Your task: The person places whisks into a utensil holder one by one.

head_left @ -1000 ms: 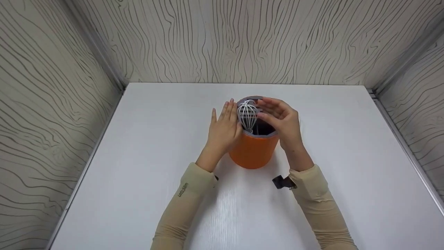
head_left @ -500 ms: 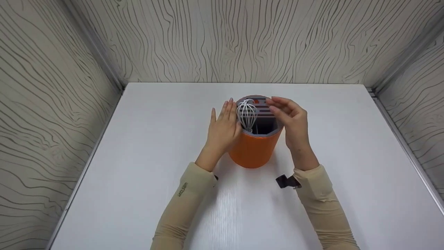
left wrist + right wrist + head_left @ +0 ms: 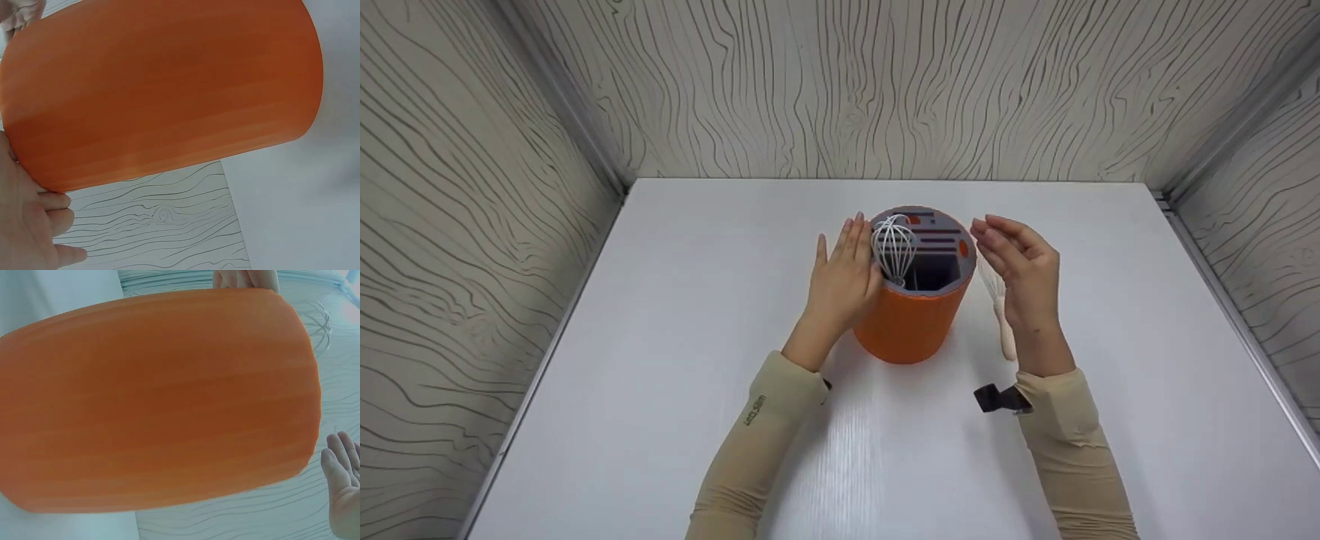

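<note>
An orange cylindrical utensil holder (image 3: 911, 330) with a grey slotted top stands upright on the table. A whisk (image 3: 894, 247) with white wires pokes up from its left side, the handle hidden inside. My left hand (image 3: 844, 285) rests against the holder's left side at the rim, fingers straight, which also shows in the left wrist view. To the right of the rim, my right hand (image 3: 1024, 281) is raised with nothing in it; the right wrist view shows its thumb and fingers apart. Partly behind it, a second whisk (image 3: 1003, 330) with a pale handle lies on the table.
The white table (image 3: 697, 337) reaches back to a wood-patterned wall (image 3: 855, 90), with similar panels at both sides. A black wrist camera (image 3: 994, 399) sticks out from the right sleeve.
My right hand has drawn away from the holder's opening to the right, uncovering the slotted top and the second whisk's handle. The left hand stays put.
</note>
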Demonstrator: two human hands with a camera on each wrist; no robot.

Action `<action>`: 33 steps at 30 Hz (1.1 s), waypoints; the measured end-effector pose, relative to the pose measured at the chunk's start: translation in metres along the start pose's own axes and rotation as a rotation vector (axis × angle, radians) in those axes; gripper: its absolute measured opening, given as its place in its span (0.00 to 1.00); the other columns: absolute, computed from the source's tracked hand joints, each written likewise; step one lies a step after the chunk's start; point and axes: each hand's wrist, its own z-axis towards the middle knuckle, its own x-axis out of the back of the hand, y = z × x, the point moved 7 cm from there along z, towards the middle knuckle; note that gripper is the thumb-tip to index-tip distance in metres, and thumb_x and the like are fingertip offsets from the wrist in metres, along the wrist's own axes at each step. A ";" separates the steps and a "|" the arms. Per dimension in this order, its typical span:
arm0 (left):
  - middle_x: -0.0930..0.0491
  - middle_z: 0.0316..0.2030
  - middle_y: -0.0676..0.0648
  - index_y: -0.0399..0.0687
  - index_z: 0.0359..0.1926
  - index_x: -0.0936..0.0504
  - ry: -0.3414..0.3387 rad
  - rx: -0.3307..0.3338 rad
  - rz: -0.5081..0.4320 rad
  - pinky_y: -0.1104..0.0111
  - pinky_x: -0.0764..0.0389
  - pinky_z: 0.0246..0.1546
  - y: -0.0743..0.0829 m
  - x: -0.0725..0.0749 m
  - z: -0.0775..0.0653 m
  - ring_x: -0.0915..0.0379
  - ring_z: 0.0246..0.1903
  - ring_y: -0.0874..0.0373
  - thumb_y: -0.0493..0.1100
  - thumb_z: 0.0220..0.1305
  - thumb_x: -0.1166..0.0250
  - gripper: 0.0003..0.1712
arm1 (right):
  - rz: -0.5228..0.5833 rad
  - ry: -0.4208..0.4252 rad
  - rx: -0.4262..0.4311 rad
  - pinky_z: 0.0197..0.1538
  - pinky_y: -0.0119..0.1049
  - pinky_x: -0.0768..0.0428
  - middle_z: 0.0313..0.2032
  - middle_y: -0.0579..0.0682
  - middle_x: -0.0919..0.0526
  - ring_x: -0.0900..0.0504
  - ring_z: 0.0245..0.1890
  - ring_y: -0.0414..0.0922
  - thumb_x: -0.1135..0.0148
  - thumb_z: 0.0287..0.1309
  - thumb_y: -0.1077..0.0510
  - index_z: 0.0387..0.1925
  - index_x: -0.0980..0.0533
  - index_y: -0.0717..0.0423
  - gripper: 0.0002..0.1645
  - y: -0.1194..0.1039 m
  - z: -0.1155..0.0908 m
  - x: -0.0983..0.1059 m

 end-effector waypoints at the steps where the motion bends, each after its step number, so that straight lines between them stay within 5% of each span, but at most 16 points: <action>1: 0.54 0.73 0.43 0.37 0.72 0.51 0.001 -0.002 -0.002 0.48 0.59 0.67 0.000 0.000 0.000 0.61 0.72 0.53 0.49 0.71 0.63 0.34 | 0.011 0.012 -0.005 0.50 0.40 0.23 0.39 0.57 0.15 0.17 0.44 0.49 0.41 0.58 0.69 0.43 0.21 0.69 0.11 0.001 0.000 0.004; 18: 0.53 0.72 0.43 0.37 0.72 0.50 0.012 -0.003 -0.012 0.48 0.58 0.67 -0.001 -0.001 0.000 0.60 0.71 0.53 0.49 0.70 0.62 0.34 | 0.148 0.191 -0.019 0.45 0.37 0.21 0.37 0.61 0.16 0.15 0.39 0.50 0.39 0.56 0.69 0.41 0.22 0.72 0.11 0.010 -0.005 0.059; 33: 0.52 0.72 0.43 0.36 0.72 0.50 0.028 -0.009 -0.013 0.48 0.57 0.67 0.000 0.001 0.000 0.59 0.71 0.52 0.48 0.70 0.62 0.34 | 0.127 0.326 -0.117 0.41 0.35 0.19 0.34 0.58 0.15 0.15 0.34 0.48 0.38 0.55 0.70 0.40 0.23 0.73 0.11 0.040 -0.013 0.100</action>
